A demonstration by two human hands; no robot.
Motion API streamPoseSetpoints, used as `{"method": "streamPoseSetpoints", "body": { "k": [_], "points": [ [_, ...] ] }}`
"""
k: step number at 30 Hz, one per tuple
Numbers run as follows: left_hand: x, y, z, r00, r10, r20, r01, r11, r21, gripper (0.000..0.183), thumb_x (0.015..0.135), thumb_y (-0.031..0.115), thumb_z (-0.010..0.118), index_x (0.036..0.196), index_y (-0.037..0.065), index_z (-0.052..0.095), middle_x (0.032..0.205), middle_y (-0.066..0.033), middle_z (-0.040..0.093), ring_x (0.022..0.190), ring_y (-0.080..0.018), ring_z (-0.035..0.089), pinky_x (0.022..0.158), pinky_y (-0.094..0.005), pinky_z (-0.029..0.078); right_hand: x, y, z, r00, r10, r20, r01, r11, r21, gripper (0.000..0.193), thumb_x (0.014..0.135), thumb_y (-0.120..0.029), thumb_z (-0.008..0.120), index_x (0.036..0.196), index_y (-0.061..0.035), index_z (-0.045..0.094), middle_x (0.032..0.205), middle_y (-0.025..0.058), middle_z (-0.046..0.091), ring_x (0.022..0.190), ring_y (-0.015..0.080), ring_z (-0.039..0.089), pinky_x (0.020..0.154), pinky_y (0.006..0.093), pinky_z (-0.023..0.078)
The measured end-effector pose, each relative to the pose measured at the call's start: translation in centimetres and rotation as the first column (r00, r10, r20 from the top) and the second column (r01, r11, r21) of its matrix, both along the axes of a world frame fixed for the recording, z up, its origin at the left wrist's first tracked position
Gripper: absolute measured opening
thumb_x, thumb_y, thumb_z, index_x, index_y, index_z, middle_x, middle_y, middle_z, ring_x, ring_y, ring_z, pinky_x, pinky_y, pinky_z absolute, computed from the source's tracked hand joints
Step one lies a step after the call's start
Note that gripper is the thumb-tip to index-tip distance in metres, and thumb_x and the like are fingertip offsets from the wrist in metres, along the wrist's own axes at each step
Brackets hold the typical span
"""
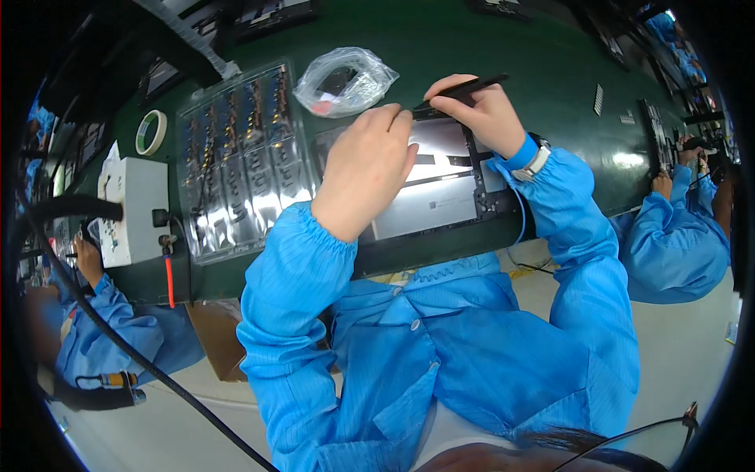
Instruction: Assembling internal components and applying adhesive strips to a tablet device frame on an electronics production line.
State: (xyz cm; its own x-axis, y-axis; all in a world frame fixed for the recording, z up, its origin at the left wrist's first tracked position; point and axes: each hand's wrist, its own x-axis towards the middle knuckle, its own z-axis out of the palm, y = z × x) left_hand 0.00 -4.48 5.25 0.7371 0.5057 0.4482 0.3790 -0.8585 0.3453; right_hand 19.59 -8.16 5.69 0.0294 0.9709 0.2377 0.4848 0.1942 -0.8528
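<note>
An opened tablet-like device [440,206] lies in front of me, with silver battery-like panels and dark circuit parts along its right side. Over its left part reaches my left hand [366,169], fingers bent and together, their tips at the device's far edge. Whatever those fingertips may pinch is hidden. My right hand [489,118] grips a slim black pen-shaped tool [480,83] between thumb and fingers. The tool slants down to the left, its tip by the far edge near my left fingertips. A blue wrist strap [519,155] with a cord circles my right wrist.
Left of the device lies a clear plastic tray [236,169] of small parts. A clear plastic bag [346,81] sits beyond the device. Farther left are a tape roll [149,132] and a white box [135,211] with cables. Co-workers in blue [668,236] sit at both sides.
</note>
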Motion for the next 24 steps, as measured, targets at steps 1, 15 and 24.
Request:
{"method": "streamPoseSetpoints", "body": {
  "k": [1, 15, 24],
  "points": [
    [0.4, 0.4, -0.4, 1.0, -0.007, -0.002, 0.007, 1.0, -0.009, 0.031, 0.076, 0.012, 0.058, 0.104, -0.001, 0.053, 0.107, -0.0142, 0.055, 0.097, -0.0297, 0.053, 0.083, -0.0365, 0.045, 0.3, 0.3, -0.6, 1.0, -0.007, -0.002, 0.007, 1.0, -0.009, 0.01, 0.08, -0.005, 0.059, 0.088, 0.0004, 0.062, 0.08, 0.004, 0.06, 0.074, 0.0093, 0.054, 0.068, 0.022, 0.045],
    [1.1, 1.3, -1.5, 0.999, 0.02, -0.033, -0.024, 0.989, -0.146, 0.036, 0.071, 0.01, 0.063, 0.103, -0.002, 0.053, 0.102, -0.0132, 0.053, 0.094, -0.0281, 0.052, 0.08, -0.0359, 0.043, 1.2, 1.1, -2.1, 0.995, 0.097, 0.02, -0.094, 0.99, -0.106, 0.014, 0.076, -0.007, 0.063, 0.089, -0.0004, 0.064, 0.084, 0.0082, 0.062, 0.075, 0.0157, 0.058, 0.066, 0.0246, 0.046],
    [1.1, 1.1, -1.3, 0.993, -0.024, -0.119, 0.009, 0.992, -0.124, 0.048, 0.069, 0.02, 0.066, 0.111, 0.0, 0.053, 0.105, -0.011, 0.052, 0.098, -0.0268, 0.05, 0.082, -0.0365, 0.043, 1.2, 0.9, -1.7, 0.98, 0.172, 0.103, -0.174, 0.985, 0.016, 0.017, 0.074, 0.0, 0.064, 0.091, -0.0002, 0.063, 0.084, 0.0102, 0.062, 0.076, 0.0182, 0.059, 0.069, 0.0264, 0.047]
  ]
}}
